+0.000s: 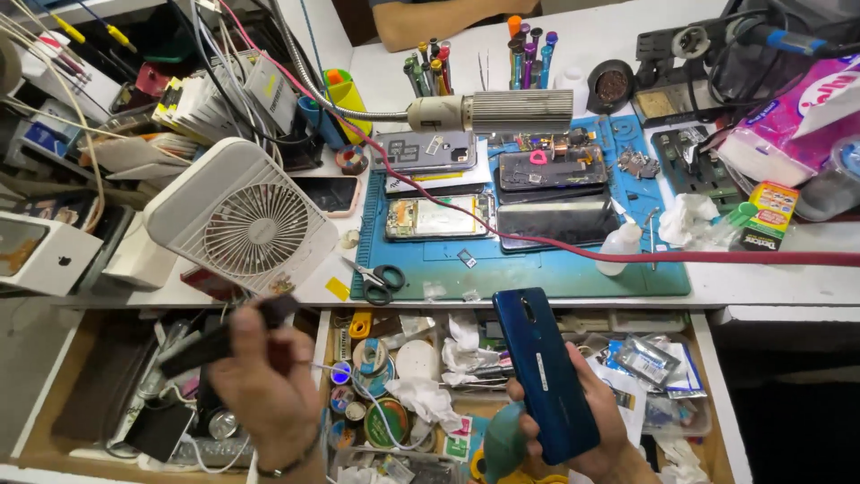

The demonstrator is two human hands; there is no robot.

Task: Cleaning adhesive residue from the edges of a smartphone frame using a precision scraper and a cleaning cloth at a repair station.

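The right hand [587, 421] grips a dark blue smartphone [545, 374] at the near right, over an open wooden drawer [717, 394]; the fingers are curled around the phone's lower half, thumb on its left edge, so the glossy, slim slab with rounded corners stands tilted with its back towards the camera and its top end reaching up to the bench edge. A rounded teal rubber bulb [503, 441] sits just beside this hand's wrist, on its left. The left hand [264, 381], at the near left, is closed around a dark, blurred, elongated object [224, 336] that juts out to the left; what it is cannot be told. A thin bracelet circles that wrist. Below both hands the drawer is packed with round tape rolls [369, 356], crumpled white tissue [421, 394] and shiny foil packets [643, 360]. On the bench beyond lies a flat teal silicone work mat [555, 273] carrying several opened phones [439, 217] with bare circuit boards, black-handled scissors [381, 280] at its near left corner and a small clear plastic bottle [618, 247]. A white ribbed desk fan [240, 217] with a round grille stands left of the mat, and a cylindrical finned lamp head [502, 111] on a flexible metal neck hangs over the far side.
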